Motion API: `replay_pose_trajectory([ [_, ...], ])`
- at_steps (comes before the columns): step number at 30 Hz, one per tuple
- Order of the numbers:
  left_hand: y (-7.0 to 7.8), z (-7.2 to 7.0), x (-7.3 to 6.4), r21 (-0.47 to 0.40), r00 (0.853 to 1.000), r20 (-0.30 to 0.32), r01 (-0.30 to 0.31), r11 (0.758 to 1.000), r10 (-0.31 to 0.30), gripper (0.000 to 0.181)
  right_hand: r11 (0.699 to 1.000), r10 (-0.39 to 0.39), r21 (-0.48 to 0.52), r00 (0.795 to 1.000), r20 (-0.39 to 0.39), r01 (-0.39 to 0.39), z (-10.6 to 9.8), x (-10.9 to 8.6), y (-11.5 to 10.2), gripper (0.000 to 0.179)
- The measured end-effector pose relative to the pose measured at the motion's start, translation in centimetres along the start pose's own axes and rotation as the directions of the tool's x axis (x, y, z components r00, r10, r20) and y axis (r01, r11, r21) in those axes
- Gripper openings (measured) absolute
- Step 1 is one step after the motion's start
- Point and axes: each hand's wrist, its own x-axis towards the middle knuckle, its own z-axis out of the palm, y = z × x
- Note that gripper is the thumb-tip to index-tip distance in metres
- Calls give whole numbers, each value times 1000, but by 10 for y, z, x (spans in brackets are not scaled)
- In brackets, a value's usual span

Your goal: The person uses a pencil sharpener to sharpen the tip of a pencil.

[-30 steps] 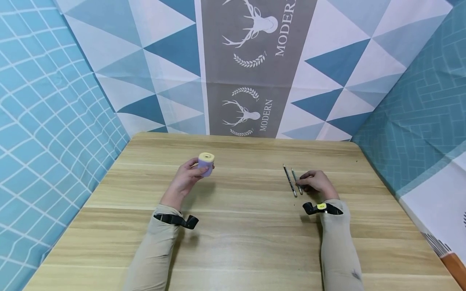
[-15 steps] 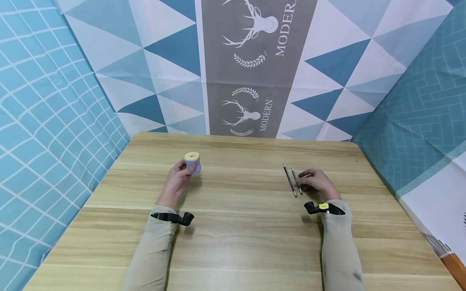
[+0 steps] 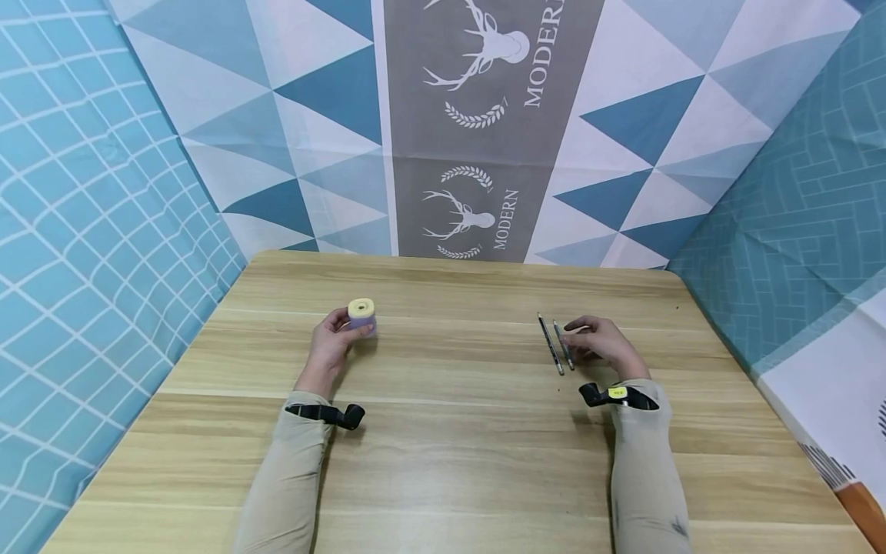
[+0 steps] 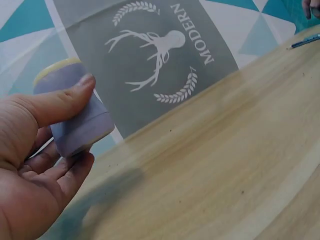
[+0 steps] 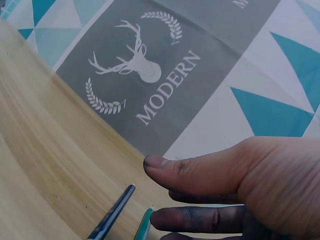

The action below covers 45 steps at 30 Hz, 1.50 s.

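My left hand [image 3: 331, 344] grips a lavender pencil sharpener [image 3: 362, 310] with a pale yellow top and a dark hole in it. In the left wrist view, the thumb lies across the sharpener's [image 4: 82, 122] side and the fingers curl beneath it; it is held off the tabletop, with a shadow below. My right hand [image 3: 601, 342] hovers at the right beside two pencils lying side by side, one dark [image 3: 550, 342] and one green [image 3: 559, 336]. Its thumb and fingers are extended and apart. One fingertip comes close to the green pencil [image 5: 143, 226]; contact cannot be told.
Both hands are over a light wooden table [image 3: 457, 431]. A patterned cloth with deer heads [image 3: 460, 215] hangs at its back edge, and blue cloths [image 3: 90, 192] hang at the sides. Each wrist carries a black strap camera [image 3: 349, 416].
My left hand has carried the pencil sharpener to the left, its top now tipped more towards me. The right hand has lifted slightly beside the pencils, which have not moved.
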Motion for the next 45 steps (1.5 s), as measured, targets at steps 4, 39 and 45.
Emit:
replay_pose_trajectory([
  [4, -4, -5, 1, 78, 1000, -5, -30, 997, 30, 68, 1000, -24, 18, 1000, 17, 23, 0, -3, -5, 50],
  [39, -3, -4, -2, 490, 985, 152, -149, 859, 84, 73, 998, -60, 17, 996, 68, 59, -6, -13, -22, 49],
  [45, 11, -11, -3, 484, 980, 194, -142, 863, 52, 86, 997, -75, -1, 994, 79, 76, -9, -16, -29, 52],
])
